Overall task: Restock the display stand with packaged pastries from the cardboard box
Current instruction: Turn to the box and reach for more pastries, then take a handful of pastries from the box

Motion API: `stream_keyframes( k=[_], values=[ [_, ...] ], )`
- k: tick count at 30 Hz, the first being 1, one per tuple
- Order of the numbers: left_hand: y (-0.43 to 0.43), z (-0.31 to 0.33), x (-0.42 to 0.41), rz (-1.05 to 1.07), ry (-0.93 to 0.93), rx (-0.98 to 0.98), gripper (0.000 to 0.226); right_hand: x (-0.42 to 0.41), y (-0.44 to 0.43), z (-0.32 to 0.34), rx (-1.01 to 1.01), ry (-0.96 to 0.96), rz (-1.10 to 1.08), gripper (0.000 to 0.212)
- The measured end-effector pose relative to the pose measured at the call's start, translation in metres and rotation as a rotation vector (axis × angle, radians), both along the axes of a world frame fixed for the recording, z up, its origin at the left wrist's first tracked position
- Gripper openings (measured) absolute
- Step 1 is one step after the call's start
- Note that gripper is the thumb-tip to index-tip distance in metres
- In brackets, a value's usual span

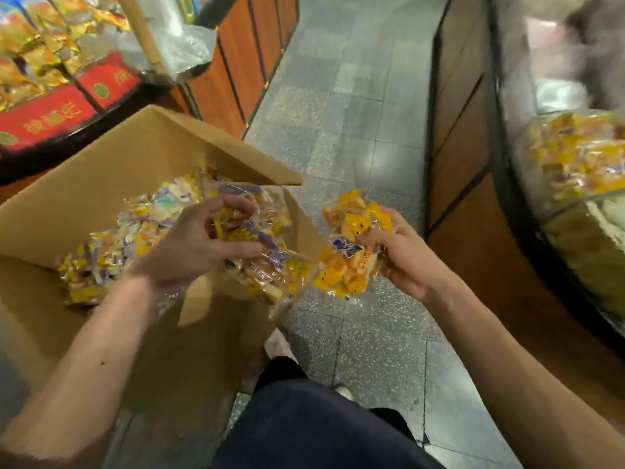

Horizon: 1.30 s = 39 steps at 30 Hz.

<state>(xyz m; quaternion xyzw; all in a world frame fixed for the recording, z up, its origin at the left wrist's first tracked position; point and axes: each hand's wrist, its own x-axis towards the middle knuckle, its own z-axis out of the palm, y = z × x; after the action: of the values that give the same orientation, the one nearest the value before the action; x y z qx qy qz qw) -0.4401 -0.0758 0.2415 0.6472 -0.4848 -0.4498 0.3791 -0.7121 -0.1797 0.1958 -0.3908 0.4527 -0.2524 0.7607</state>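
Note:
An open cardboard box (111,170) stands on the floor at the left, holding several clear packets of yellow and purple wrapped pastries (111,245). My left hand (196,242) grips a bunch of packets (263,265) at the box's right edge. My right hand (402,255) holds another handful of pastry packets (348,245) over the floor, right of the box. The glass-fronted display stand (527,231) curves along the right, with similar yellow packets (581,157) piled inside it.
A second stand at the upper left carries red labels (44,120) and gold-wrapped goods (44,45), with plastic sheeting (182,42) draped over it. A grey tiled aisle (355,113) runs between the two stands. My dark trousers (304,428) and a shoe (279,343) show below.

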Motion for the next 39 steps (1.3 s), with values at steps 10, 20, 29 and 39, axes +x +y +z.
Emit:
stream_keyframes(
  k=[10, 20, 29, 39],
  values=[
    [-0.105, 0.023, -0.233, -0.638, 0.035, -0.04, 0.052, -0.202, 0.07, 0.033, -0.017, 0.053, -0.5, 0.045],
    [-0.174, 0.015, -0.45, -0.898, 0.138, -0.09, 0.054, -0.34, 0.08, 0.053, -0.042, -0.027, -0.873, 0.04],
    [-0.23, -0.004, -0.603, -1.039, 0.153, -0.05, 0.055, -0.47, 0.038, 0.043, -0.075, -0.024, -0.957, 0.054],
    [-0.255, -0.026, -0.721, -0.971, 0.142, -0.06, 0.015, -0.578, 0.025, 0.017, -0.016, -0.018, -1.097, 0.045]
  ],
)
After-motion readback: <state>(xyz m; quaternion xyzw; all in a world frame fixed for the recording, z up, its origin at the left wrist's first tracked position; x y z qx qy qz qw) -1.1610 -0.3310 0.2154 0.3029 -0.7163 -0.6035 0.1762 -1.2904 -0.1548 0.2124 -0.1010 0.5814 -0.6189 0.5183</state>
